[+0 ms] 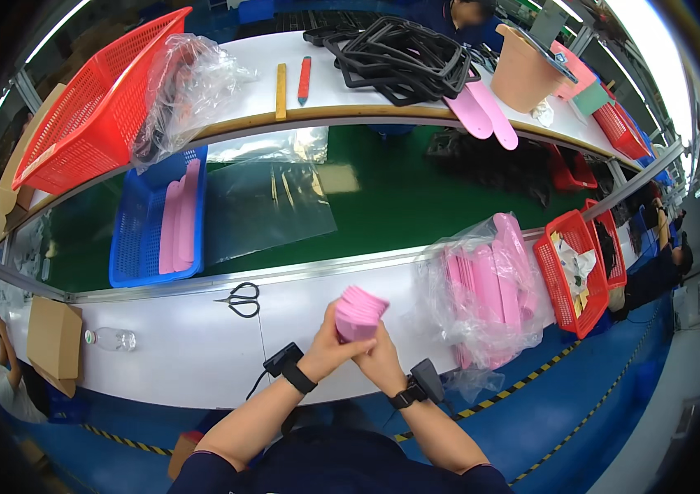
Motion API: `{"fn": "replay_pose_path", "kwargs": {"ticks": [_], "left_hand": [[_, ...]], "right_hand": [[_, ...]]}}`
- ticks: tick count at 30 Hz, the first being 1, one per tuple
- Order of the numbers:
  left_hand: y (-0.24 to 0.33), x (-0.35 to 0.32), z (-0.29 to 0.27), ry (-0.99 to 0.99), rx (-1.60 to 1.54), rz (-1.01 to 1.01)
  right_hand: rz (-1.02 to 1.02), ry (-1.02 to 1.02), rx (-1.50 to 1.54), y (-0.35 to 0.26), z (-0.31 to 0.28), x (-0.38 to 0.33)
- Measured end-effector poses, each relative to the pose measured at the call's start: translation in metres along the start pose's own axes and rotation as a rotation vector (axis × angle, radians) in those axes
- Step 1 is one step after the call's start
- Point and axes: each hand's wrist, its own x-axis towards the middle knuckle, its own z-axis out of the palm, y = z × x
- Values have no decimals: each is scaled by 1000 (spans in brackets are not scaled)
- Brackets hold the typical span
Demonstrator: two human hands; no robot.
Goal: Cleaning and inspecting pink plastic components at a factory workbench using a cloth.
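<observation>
Both hands hold a stack of pink plastic strips (360,313) upright above the white worktable (177,346). My left hand (325,352) wraps its left side, and my right hand (376,359) closes round the lower right; the stack's bottom is hidden by my fingers. To the right, a clear plastic bag (440,317) lies open around many more long pink pieces (486,284). Black-handled scissors (243,300) rest on the table to the left of my hands.
A blue basket (132,247) with pink pieces stands beyond the table beside a clear sheet (272,214). Red baskets (564,272) stand at right. A bottle (111,338) and a cardboard box (55,342) are at left. Black frames (403,62) lie on the upper shelf.
</observation>
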Motion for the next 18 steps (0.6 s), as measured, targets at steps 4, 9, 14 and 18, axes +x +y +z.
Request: {"fn": "replay_pose_path", "kwargs": {"ticks": [4,9,14,18], "left_hand": [[48,-1,-16,101,-475,8],[63,-5,-24,66,-1070,-1],[72,-12,-25,84,-1101,29],[80,-19,-24,71,-1095,33]], "right_hand": [[-614,-90,-486,-60,-53,-9],[49,-606,644,-66,-65,-61],[279,-652,1012,-64,-46,-83],[282,-660,995,-71,-46,-90]]}}
